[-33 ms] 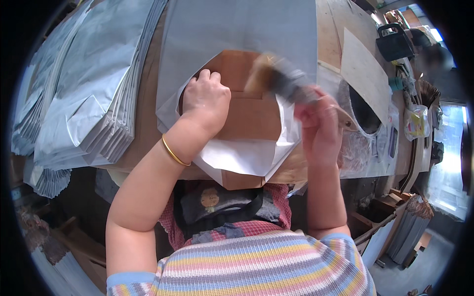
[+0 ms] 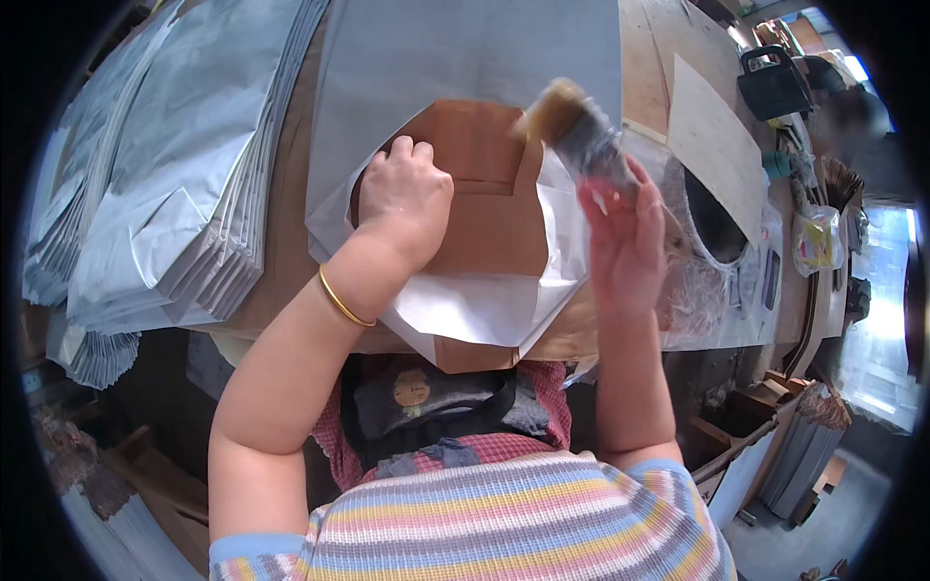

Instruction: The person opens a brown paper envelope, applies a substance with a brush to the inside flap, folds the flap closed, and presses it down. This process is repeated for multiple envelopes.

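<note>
A large paper bag (image 2: 465, 58), grey outside, lies flat before me with its end folded open, showing brown paper (image 2: 484, 228) framed by white flaps (image 2: 465, 305). My left hand (image 2: 405, 194) rests knuckles up in a fist on the left side of the brown paper; whatever its fingers hold is hidden beneath it. Above the bag's right side, my right hand (image 2: 625, 232) grips a wide brush (image 2: 591, 140) with pale bristles and a dark, wrapped-looking middle. The bristles point up and left, apart from the paper and slightly blurred.
Stacks of folded grey bags (image 2: 189, 184) fill the table's left side. On the right, a pale board (image 2: 712, 155) partly covers a dark-mouthed container (image 2: 712, 218) wrapped in clear plastic. Beyond are a black handled container (image 2: 775, 82) and a clear bag with yellow contents (image 2: 817, 237).
The brush has lifted up and right, off the brown paper's right part. My right hand has turned with it and its fingers have loosened somewhat. My left hand stays put.
</note>
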Demonstrator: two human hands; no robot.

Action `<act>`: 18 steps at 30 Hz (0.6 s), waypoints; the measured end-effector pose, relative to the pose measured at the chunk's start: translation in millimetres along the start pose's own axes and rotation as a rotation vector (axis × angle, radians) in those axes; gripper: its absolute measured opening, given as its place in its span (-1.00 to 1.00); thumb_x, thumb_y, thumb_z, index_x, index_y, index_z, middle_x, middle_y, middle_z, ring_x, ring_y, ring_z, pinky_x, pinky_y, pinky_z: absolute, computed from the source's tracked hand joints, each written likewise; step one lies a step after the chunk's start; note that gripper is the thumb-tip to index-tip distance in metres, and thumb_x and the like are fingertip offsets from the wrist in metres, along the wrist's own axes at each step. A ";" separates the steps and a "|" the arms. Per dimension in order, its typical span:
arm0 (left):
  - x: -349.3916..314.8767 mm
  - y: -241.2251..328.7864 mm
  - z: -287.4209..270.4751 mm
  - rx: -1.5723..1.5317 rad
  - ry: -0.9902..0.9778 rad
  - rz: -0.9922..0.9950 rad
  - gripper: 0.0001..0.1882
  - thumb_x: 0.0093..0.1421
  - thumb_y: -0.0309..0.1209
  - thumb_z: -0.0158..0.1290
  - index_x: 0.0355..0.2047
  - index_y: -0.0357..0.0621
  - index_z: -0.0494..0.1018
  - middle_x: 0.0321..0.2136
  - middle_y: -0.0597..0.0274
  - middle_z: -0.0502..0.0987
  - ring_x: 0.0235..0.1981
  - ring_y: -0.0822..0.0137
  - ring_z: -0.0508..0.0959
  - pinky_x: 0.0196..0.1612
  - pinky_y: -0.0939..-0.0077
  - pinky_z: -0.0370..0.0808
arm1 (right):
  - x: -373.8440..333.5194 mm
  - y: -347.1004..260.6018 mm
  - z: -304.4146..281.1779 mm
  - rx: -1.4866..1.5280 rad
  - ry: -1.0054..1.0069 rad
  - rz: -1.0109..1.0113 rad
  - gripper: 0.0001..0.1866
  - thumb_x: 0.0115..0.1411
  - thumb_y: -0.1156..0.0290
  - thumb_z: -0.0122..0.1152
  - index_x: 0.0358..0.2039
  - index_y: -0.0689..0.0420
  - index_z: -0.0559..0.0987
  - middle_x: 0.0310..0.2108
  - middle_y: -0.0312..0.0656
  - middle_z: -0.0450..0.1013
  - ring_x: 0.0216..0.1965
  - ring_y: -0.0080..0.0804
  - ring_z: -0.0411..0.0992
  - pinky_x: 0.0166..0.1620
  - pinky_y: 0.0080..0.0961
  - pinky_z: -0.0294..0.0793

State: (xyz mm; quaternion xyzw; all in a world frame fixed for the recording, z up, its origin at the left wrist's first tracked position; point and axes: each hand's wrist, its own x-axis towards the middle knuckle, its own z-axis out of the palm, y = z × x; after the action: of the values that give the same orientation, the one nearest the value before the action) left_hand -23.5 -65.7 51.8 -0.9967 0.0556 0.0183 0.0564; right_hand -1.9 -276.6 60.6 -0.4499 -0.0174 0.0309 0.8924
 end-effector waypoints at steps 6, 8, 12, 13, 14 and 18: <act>-13.8 -4.4 -6.8 -0.358 0.199 0.563 -0.84 0.03 -0.38 0.18 -0.50 -0.26 0.57 -0.16 0.08 0.54 -0.05 0.08 0.52 0.05 0.25 0.46 | 22.5 82.9 -22.8 0.590 -0.119 0.242 -0.56 0.41 0.16 -0.17 0.10 0.23 0.41 -0.12 -0.09 0.55 0.03 -0.23 0.46 0.26 -0.21 0.28; -27.0 -16.2 -14.0 -0.894 0.499 0.409 -0.63 0.21 -0.25 0.10 -0.10 -0.29 0.45 -0.05 0.00 0.49 0.01 0.07 0.49 0.11 0.20 0.40 | 23.5 74.6 -31.0 0.583 -0.163 0.298 -0.55 0.41 0.14 -0.18 0.09 0.22 0.41 -0.12 -0.10 0.55 0.04 -0.23 0.46 0.28 -0.19 0.25; -67.7 -68.5 76.5 -0.171 0.409 -0.126 -0.34 0.34 -0.23 -0.09 0.36 -0.21 0.00 0.31 0.01 0.18 0.28 0.06 0.26 0.34 0.08 0.05 | 25.1 78.4 -36.4 0.613 -0.287 0.335 -0.57 0.42 0.15 -0.17 0.09 0.19 0.41 -0.14 -0.11 0.55 0.01 -0.25 0.48 0.24 -0.18 0.31; -72.0 -54.9 78.3 -0.161 0.250 -0.126 -0.31 0.34 -0.13 -0.13 0.37 -0.20 0.00 0.38 0.02 0.04 0.38 0.11 0.06 0.40 0.11 -0.13 | 25.4 80.0 -40.6 0.619 -0.304 0.350 -0.58 0.42 0.16 -0.16 0.09 0.19 0.41 -0.14 -0.12 0.55 -0.01 -0.26 0.48 0.22 -0.18 0.33; -67.5 -47.5 79.3 -0.184 0.263 -0.135 -0.29 0.33 -0.11 -0.13 0.37 -0.19 -0.01 0.38 0.02 0.02 0.38 0.10 0.06 0.40 0.10 -0.13 | 26.9 82.2 -45.0 0.625 -0.321 0.366 -0.59 0.42 0.17 -0.14 0.09 0.19 0.41 -0.13 -0.13 0.55 -0.02 -0.27 0.49 0.20 -0.18 0.36; -54.5 -19.6 77.4 -0.231 0.255 -0.183 -0.27 0.29 -0.11 -0.11 0.37 -0.17 0.00 0.39 0.01 -0.01 0.39 0.06 0.00 0.39 0.03 -0.12 | 26.6 84.3 -50.3 0.634 -0.389 0.418 -0.62 0.40 0.20 -0.08 0.07 0.20 0.42 -0.09 -0.14 0.51 -0.04 -0.29 0.49 0.13 -0.21 0.44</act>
State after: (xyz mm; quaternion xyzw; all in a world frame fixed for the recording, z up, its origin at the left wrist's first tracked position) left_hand -77.8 -31.6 -20.6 -0.9917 -0.0313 -0.1071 -0.0645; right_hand 24.2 -265.0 -37.0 -0.1330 -0.0833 0.2993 0.9412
